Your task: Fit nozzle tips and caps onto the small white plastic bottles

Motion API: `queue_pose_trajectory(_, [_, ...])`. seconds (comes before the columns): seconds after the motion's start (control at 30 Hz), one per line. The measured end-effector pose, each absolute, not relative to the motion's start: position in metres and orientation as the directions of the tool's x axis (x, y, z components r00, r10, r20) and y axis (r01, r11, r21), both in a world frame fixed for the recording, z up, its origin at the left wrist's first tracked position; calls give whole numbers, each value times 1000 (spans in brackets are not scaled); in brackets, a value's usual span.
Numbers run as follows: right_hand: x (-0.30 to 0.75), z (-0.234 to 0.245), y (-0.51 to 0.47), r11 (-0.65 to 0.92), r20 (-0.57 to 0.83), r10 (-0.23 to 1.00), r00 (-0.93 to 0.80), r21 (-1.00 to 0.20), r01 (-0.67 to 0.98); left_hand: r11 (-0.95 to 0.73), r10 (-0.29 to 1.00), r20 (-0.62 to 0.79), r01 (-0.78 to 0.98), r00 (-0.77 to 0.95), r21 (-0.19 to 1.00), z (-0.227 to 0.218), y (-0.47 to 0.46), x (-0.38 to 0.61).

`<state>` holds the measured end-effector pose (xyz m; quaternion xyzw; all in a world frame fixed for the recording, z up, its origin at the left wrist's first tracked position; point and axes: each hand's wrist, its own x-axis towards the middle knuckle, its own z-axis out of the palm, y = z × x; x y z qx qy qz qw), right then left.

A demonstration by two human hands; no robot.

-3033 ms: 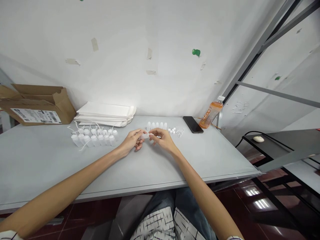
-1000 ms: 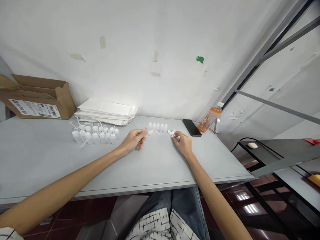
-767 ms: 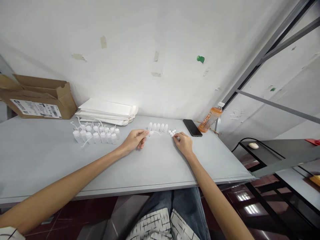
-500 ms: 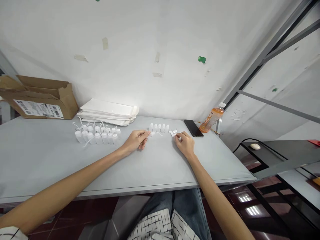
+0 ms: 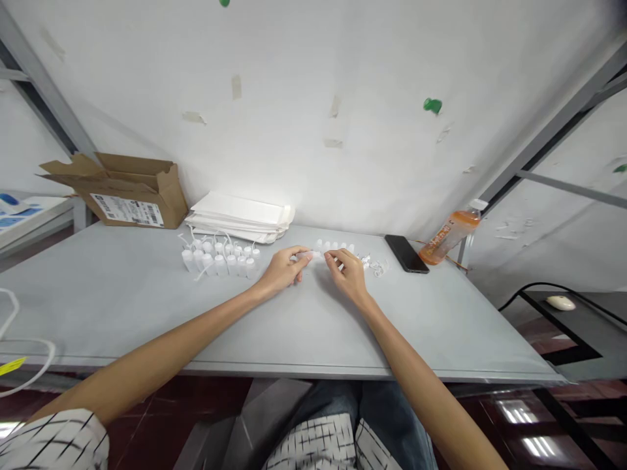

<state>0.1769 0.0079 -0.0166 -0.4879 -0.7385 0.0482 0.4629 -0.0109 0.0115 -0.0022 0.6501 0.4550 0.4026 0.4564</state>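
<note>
Two bare hands sit at mid-table, close together, fingertips nearly meeting. Left hand: fingers curled and closed around a small white plastic bottle, which lies roughly level, its end sticking out past the fingertips toward the other hand. Right hand: partly closed, thumb and forefinger pinched together just beside that bottle; whether they grip a thin piece is too small to tell.

Below both hands, a pale grey table. Just behind the hands stands a row of small white upright bottles; to its right, a loose cluster of tiny white caps and clear rings. Left of the hands, a block of white plastic bottles with thin curved tubes. Behind that block, a stack of flat white paper sleeves; farther left, an open brown cardboard carton with a barcode label. At the far right, a black smartphone lies flat near a tilted plastic bottle of orange drink.
</note>
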Motion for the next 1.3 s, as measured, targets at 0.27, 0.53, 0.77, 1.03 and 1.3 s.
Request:
queue_pose_trajectory(0.27, [183,-25,-1,506,638,753,-160,-407,760,-335,932,232,422,278,842,1,5,-9])
queue_pose_trajectory(0.53, [181,-32,2,561,705,672,-228,-285,777,-418,908,316,528,276,739,-3,7,-8])
queue_pose_trajectory(0.77, [179,-30,-1,505,634,735,-241,-273,819,-389,921,285,558,267,733,-1,4,-7])
queue_pose_trajectory(1.03, [175,-29,-1,442,593,774,-221,-257,859,-368,926,236,563,294,740,-2,2,-6])
queue_pose_trajectory(1.3, [173,-29,0,388,578,791,-198,-225,894,-372,925,235,593,297,714,1,0,-4])
